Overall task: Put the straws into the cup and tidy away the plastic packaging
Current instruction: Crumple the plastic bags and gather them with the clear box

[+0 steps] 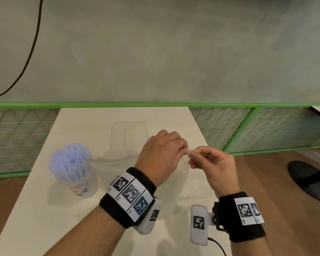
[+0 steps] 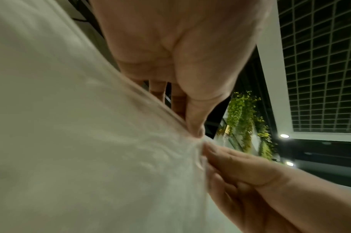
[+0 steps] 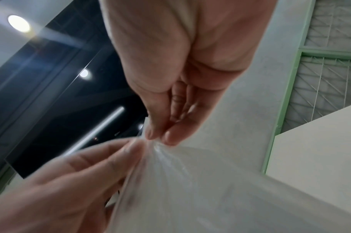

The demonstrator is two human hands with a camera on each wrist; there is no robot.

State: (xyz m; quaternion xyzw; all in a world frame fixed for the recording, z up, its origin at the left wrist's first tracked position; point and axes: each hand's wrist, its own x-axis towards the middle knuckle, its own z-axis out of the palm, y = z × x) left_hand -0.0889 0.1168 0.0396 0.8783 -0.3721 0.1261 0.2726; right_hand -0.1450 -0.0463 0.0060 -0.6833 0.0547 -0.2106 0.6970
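Note:
A clear cup (image 1: 81, 187) full of pale blue straws (image 1: 70, 159) stands on the white table (image 1: 35, 209) at the left. Both hands are raised over the middle of the table and pinch one top edge of the clear plastic packaging (image 1: 174, 189), which hangs down from them. My left hand (image 1: 183, 149) pinches it from the left, my right hand (image 1: 192, 154) from the right, fingertips almost touching. In the left wrist view the left hand (image 2: 198, 134) nips the film (image 2: 91, 141) beside the right hand (image 2: 230, 165). In the right wrist view the right hand (image 3: 160, 139) and the left hand (image 3: 118, 156) grip the bunched film (image 3: 210, 181).
A clear rectangular plastic container (image 1: 116, 126) stands behind the hands at the table's far middle. A green-framed mesh barrier (image 1: 248, 126) runs behind the table. A black stand base (image 1: 307, 180) sits on the wooden floor at the right. A black cable (image 1: 31, 52) hangs at the far left.

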